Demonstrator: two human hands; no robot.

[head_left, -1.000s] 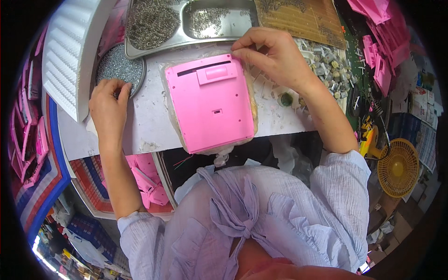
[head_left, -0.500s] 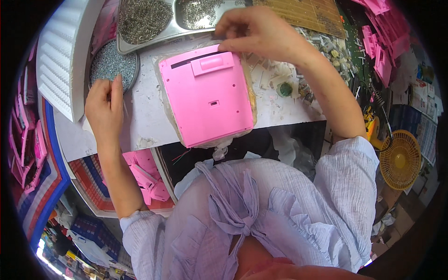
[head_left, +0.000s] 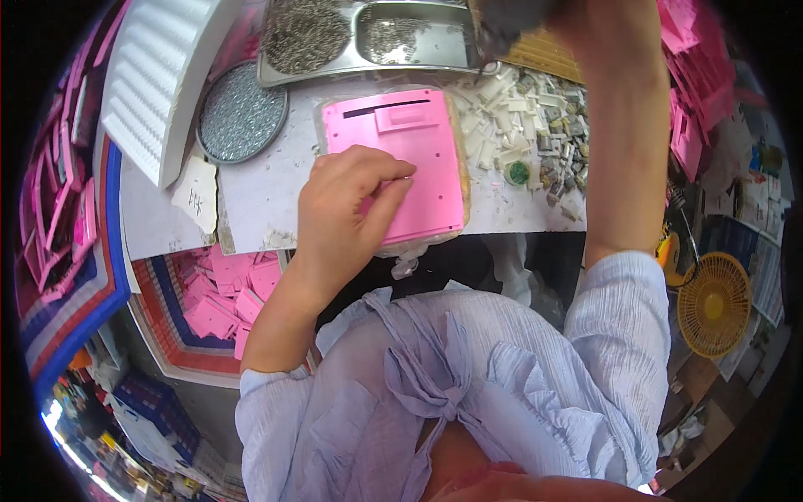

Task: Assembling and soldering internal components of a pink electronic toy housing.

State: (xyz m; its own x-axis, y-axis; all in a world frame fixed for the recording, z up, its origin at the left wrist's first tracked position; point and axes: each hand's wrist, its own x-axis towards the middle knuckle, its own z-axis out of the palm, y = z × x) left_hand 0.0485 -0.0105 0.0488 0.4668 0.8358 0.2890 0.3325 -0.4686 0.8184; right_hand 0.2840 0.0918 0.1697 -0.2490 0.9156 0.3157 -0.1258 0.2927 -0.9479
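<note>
A pink plastic casing (head_left: 456, 155) with a slot, a raised block and several small holes lies on a plastic-wrapped pad on the table. Over its left half is my left hand (head_left: 351, 201), thumb and forefinger pinched on a small shiny screw (head_left: 410, 176). At the upper right my right hand (head_left: 585, 21) is smeared by motion, around a dark tool (head_left: 512, 21) with a thin tip pointing down; its exact kind is too blurred to tell. Loose small silver screws fill a round dish (head_left: 284, 107) left of the casing.
A metal tray (head_left: 464, 42) of small metal parts stands at the back. White and grey plastic pieces (head_left: 535, 121) are heaped to the right. A white foam box (head_left: 155, 92) stands at the left, a bin of pink parts (head_left: 230, 293) below the table edge, a yellow basket (head_left: 713, 305) at far right.
My left hand has moved from the screw dish to over the pink casing. My right hand has left the casing's top edge and gone up and right to the dark tool.
</note>
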